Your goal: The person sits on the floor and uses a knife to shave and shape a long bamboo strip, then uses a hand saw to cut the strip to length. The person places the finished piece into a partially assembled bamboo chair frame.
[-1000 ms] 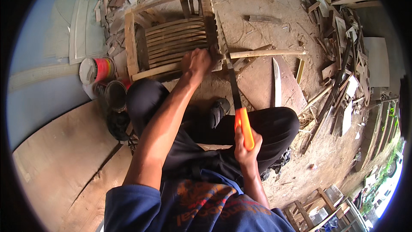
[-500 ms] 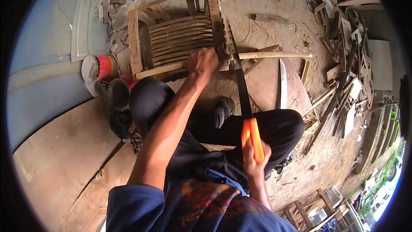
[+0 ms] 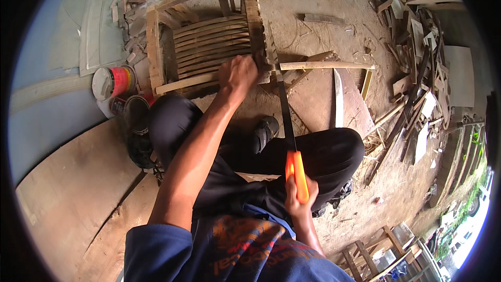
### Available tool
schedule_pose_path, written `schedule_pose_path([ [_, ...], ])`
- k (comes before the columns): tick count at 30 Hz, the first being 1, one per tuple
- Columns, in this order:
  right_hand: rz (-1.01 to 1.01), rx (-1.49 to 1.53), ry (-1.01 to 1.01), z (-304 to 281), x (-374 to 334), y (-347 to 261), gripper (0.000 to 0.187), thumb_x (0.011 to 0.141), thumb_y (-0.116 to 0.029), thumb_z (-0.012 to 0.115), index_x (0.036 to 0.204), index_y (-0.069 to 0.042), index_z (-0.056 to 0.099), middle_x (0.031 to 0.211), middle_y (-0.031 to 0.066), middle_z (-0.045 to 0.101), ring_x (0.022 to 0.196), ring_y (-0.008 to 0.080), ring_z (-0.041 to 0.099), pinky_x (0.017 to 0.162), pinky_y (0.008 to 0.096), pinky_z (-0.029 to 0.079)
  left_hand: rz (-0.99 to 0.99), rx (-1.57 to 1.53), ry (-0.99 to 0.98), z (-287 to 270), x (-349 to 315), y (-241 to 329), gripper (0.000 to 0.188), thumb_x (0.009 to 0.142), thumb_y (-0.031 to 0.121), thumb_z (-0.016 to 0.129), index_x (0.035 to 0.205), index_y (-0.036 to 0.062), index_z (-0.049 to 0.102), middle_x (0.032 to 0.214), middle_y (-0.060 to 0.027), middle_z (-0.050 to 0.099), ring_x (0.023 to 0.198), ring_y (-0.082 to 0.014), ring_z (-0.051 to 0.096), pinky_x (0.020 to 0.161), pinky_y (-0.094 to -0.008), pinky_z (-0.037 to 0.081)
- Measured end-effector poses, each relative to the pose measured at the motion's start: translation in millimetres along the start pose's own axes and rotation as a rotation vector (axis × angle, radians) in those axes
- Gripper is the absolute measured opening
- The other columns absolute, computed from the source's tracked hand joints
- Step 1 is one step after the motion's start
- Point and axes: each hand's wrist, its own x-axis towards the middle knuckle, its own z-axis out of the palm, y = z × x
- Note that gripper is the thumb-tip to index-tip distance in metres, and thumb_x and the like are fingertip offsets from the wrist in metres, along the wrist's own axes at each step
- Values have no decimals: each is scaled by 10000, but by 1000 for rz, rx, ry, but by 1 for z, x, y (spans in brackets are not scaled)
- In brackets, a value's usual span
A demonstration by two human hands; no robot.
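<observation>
My right hand (image 3: 302, 197) is closed round the orange handle of a handsaw (image 3: 286, 107). Its dark blade points away from me and crosses a long, thin wooden strip (image 3: 329, 65). The strip runs along the near edge of a slatted wooden frame (image 3: 152, 47) and sticks out to the right of it. Left of the blade, my left hand (image 3: 238, 75) is closed over the strip at the frame's near right corner. Its fingertips are partly hidden.
Red-sided paint cans (image 3: 121, 81) stand left of my bent knee. A flat board (image 3: 318, 99) lies beneath the strip's free end. Scrap wood (image 3: 417, 89) is heaped along the right side, with more at the far left. Wooden frames (image 3: 381, 253) stand at lower right.
The saw has been drawn back slightly toward me across the strip. My left hand stays on the strip. The whole view has shifted a little.
</observation>
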Motion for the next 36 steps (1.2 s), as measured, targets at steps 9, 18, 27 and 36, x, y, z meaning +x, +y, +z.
schedule_pose_path([
  [9, 73, -7, -6, -6, 4, 1, 247, 940, -169, 621, 885, 69, 659, 626, 23, 583, 592, 59, 559, 552, 230, 449, 8, -20, 42, -6, -4, 2, 553, 1010, 399, 417, 762, 42, 758, 794, -240, 701, 758, -415, 717, 686, -503, 570],
  [18, -17, 80, 56, 24, 72, -5, 256, 996, -141, 626, 815, 41, 625, 605, -13, 536, 567, 39, 469, 500, 230, 374, -6, -66, -6, -1, -2, -2, 586, 997, 473, 404, 791, 61, 767, 821, -246, 698, 833, -436, 706, 780, -518, 559],
  [27, 62, 148, -20, 23, 66, 33, 389, 982, -258, 681, 711, 13, 613, 563, -14, 503, 544, 56, 441, 486, 284, 365, -33, -17, -33, -4, -1, 4, 599, 998, 481, 382, 914, 37, 775, 985, -242, 717, 955, -434, 698, 867, -514, 542],
  [36, -55, 70, 34, 23, 42, 31, 423, 983, -297, 683, 715, 15, 584, 548, 5, 481, 537, 71, 435, 483, 304, 363, 289, 164, 436, 32, -22, -13, 663, 937, 584, 527, 977, -49, 717, 990, -267, 720, 967, -400, 707, 820, -503, 566],
])
